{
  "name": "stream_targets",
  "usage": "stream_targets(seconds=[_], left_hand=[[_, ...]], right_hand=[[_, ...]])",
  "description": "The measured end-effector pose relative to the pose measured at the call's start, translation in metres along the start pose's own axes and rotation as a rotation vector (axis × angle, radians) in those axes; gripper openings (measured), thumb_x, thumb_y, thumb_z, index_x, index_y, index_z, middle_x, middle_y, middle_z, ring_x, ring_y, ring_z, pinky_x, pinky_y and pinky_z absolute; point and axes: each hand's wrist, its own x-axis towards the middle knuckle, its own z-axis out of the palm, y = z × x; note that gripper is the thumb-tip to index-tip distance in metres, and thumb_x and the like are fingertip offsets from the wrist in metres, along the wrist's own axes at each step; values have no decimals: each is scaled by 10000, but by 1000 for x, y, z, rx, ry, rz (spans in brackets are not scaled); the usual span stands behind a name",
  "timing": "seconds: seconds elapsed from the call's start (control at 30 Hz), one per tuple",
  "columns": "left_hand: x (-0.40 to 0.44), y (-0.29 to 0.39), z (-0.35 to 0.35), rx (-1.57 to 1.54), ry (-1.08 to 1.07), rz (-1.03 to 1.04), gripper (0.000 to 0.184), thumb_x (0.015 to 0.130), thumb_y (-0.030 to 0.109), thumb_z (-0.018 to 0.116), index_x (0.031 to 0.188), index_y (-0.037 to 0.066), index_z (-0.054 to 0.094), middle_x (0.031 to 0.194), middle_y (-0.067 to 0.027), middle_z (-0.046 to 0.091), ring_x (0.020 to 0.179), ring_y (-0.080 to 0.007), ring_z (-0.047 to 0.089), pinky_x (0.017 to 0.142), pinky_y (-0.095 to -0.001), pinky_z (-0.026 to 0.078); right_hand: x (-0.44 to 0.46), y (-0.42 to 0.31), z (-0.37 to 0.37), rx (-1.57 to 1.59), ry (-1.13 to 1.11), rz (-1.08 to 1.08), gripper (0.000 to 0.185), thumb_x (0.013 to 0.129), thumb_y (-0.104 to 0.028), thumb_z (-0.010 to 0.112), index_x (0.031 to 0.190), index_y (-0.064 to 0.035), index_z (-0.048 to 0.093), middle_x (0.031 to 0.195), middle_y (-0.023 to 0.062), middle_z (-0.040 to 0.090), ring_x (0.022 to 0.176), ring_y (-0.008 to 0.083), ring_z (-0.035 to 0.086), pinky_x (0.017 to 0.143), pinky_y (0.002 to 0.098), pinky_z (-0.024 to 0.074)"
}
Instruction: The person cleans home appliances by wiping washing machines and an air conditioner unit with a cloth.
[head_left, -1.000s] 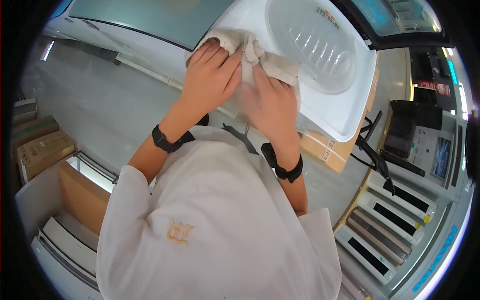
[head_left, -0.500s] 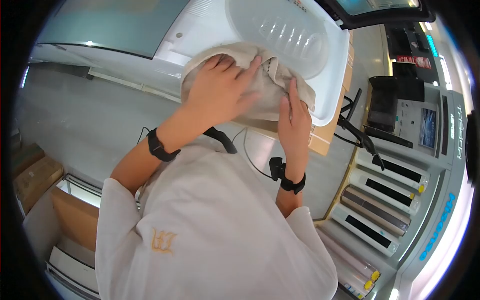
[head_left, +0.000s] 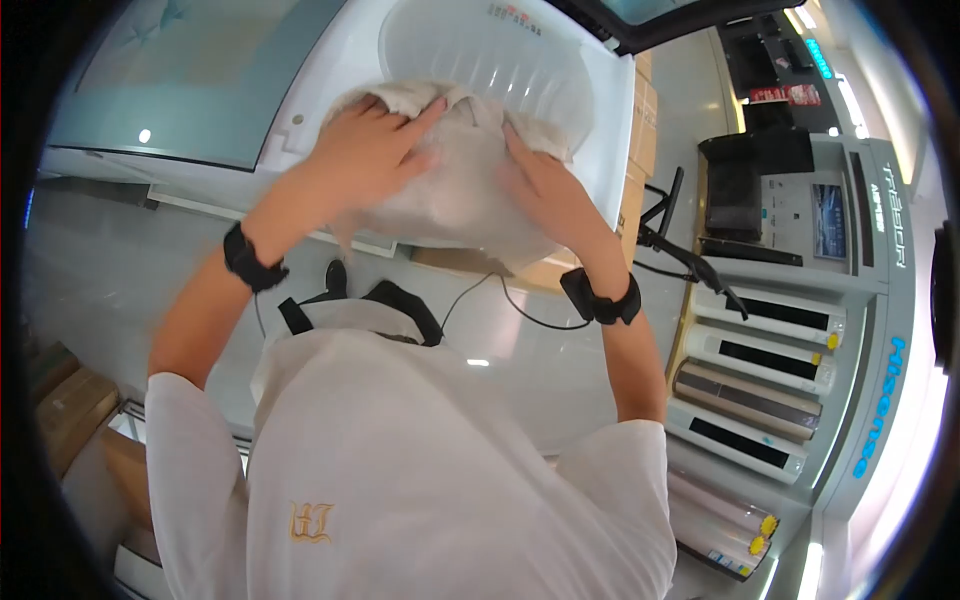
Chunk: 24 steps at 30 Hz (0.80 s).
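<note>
A beige piece of clothing point(head_left: 445, 195) lies bunched over the front part of a white washing machine top point(head_left: 603, 165), its lower edge hanging over the rim. My left hand point(head_left: 365, 150) is on its left side, fingers hooked at the upper fold, index finger stretched out and thumb spread over the fabric. On the right side, my right hand point(head_left: 555, 195) holds the cloth with its index finger extended along the upper fold. Motion blurs the right thumb and part of the fabric. The clothing partly covers a round, ribbed translucent lid point(head_left: 480, 50).
A glass-topped appliance point(head_left: 190, 80) stands left of the washer. A raised dark-framed lid point(head_left: 700, 25) is at the upper right, with cardboard boxes point(head_left: 640, 120) below. Black metal legs point(head_left: 665, 225) and a loose cable point(head_left: 520, 315) are nearby. White air conditioner units point(head_left: 760, 360) hang at right.
The clothing has shifted and spread toward me, and the zipper seen earlier no longer shows. My hands moved with it, the right one now angled inward. The view has shifted right.
</note>
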Motion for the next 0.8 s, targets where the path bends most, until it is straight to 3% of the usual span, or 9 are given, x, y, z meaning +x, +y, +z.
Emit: stream_targets(seconds=[0.17,0.33,0.4,0.47,0.5,0.53,0.57,0.67,0.8], left_hand=[[-27,30,-4,73,383,-72,662,936,342,657,1538,123,490,1237,-142,669,1191,-357,593,1082,-466,413],[-44,40,4,-15,626,82,678,858,225,726,1501,116,540,1258,-131,666,1181,-330,614,1033,-479,456],[-68,55,-20,-178,578,125,667,822,159,745,1466,119,578,1280,-143,659,1177,-331,623,1005,-486,482],[-90,72,-46,-305,640,275,622,765,71,764,1375,97,645,1286,-129,659,1101,-346,656,958,-499,517],[-97,79,-61,-542,522,179,585,772,67,769,1346,89,658,1271,-118,668,1087,-341,664,946,-487,526],[-104,86,-76,-779,403,76,547,779,63,774,1317,81,672,1256,-107,677,1074,-336,671,934,-475,535],[-109,85,-76,-788,395,68,524,786,76,788,1298,74,678,1239,-98,686,1066,-328,678,926,-463,542],[-129,72,-70,-351,533,247,497,805,149,847,1263,50,681,1187,-74,709,1054,-297,693,907,-424,561],[-146,77,-87,-926,262,-75,487,796,250,894,1208,65,713,1131,-74,733,1047,-267,706,896,-376,568]], right_hand=[[12,51,-99,227,-172,75,309,1021,-151,536,1229,-16,721,1115,173,745,1058,223,701,916,357,528],[78,53,-293,-448,1001,-98,506,1007,-465,597,1335,-88,673,1321,192,682,1232,324,646,1058,388,470],[107,42,-353,-473,860,-35,807,1051,-373,582,1588,83,190,1598,305,322,1448,478,370,1178,542,378],[136,40,-369,-696,1082,-249,577,1083,-358,504,1367,143,472,1338,378,550,1236,490,562,1041,529,461],[183,116,-450,-787,1075,-351,624,992,-536,586,1482,-150,552,1482,274,530,1385,402,511,1151,434,397],[189,100,-455,-751,982,-254,684,1008,-517,563,1559,-131,436,1564,321,399,1460,452,393,1199,459,345],[242,202,-574,-1447,685,-416,704,1030,-488,543,1539,-15,428,1552,318,421,1443,463,412,1201,458,350],[238,110,-476,-1,650,23,850,999,-685,459,1400,52,591,1353,270,644,1296,349,601,1090,425,424],[268,138,-521,-636,868,202,1072,815,-856,548,1410,34,592,1403,269,611,1363,410,540,1147,458,378]])
